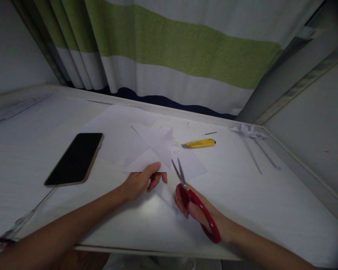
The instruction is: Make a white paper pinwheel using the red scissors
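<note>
My left hand (145,180) pinches the near edge of a white paper square (150,140), thumb on top and fingers beneath. Crease lines cross the square, and slits seem to run in from its corners. Fingers of my right hand (193,206) are wrapped through the handles of red-handled scissors (204,213). The scissor blades are slightly parted and point away from me, just right of the paper's near right corner, apart from it. Partly under that corner, another piece of white paper (193,165) lies on the table.
A yellow utility knife (199,143) lies beyond the scissors, near a thin black stick (210,133). On the left rests a phone (76,159). Folded paper pinwheels (249,132) with sticks stand at the right back. A striped curtain (171,45) hangs behind the white table (242,210).
</note>
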The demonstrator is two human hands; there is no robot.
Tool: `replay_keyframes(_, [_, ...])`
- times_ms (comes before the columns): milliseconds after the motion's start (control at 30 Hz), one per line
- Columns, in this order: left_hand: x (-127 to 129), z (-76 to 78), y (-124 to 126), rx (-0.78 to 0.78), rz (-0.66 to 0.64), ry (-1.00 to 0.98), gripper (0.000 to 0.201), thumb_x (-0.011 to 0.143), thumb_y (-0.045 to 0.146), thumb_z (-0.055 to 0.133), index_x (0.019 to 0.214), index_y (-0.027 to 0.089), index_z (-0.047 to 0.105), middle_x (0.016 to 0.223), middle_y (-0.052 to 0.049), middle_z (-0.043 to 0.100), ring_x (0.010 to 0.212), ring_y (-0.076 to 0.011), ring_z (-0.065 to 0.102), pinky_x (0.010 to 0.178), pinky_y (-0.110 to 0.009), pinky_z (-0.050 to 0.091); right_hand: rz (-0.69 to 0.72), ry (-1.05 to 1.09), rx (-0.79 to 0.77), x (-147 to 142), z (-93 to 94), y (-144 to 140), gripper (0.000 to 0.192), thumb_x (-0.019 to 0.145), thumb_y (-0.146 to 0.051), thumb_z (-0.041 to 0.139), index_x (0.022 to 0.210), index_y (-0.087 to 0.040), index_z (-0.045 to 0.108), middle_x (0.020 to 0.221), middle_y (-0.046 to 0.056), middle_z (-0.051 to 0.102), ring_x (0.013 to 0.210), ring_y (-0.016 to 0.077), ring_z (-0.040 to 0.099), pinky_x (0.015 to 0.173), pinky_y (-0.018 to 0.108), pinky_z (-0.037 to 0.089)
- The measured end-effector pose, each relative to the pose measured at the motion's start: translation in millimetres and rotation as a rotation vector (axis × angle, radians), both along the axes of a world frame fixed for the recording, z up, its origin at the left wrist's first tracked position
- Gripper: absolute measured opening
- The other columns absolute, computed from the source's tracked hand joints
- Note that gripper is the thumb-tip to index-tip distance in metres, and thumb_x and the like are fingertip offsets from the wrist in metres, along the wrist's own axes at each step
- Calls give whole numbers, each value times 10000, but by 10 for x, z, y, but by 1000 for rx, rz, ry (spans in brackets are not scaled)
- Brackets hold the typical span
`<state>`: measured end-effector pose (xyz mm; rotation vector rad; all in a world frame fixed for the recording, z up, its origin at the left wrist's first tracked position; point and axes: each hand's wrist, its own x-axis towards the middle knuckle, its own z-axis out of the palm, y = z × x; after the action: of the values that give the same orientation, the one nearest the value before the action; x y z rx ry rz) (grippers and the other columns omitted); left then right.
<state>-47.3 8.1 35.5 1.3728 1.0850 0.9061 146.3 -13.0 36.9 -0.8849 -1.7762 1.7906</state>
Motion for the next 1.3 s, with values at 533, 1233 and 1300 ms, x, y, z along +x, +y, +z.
replay_keyframes(533, [-7,-9,-5,54,26,6,425,782,355,247,517,152,511,336,49,342,356,-100,353,476,-236,336,-13,-62,-244,-22,37,-12,365,736,-490,496,738,-125,484,492,-70,374,378,33,325,355,161,250])
replay_keyframes(1233, [28,89,-44,-12,5,229,473,773,434,200,443,184,429,350,42,335,374,-106,367,524,-243,376,-25,-40,-283,-15,35,-15,346,739,-478,494,716,-133,486,438,-83,373,336,31,328,332,155,240])
replay_keyframes(1300, [34,82,-43,-19,5,229,479,770,448,201,439,183,426,349,43,332,371,-104,359,515,-240,369,-25,-28,-288,-14,32,-14,340,744,-473,491,714,-135,485,441,-84,370,335,31,325,333,155,242])
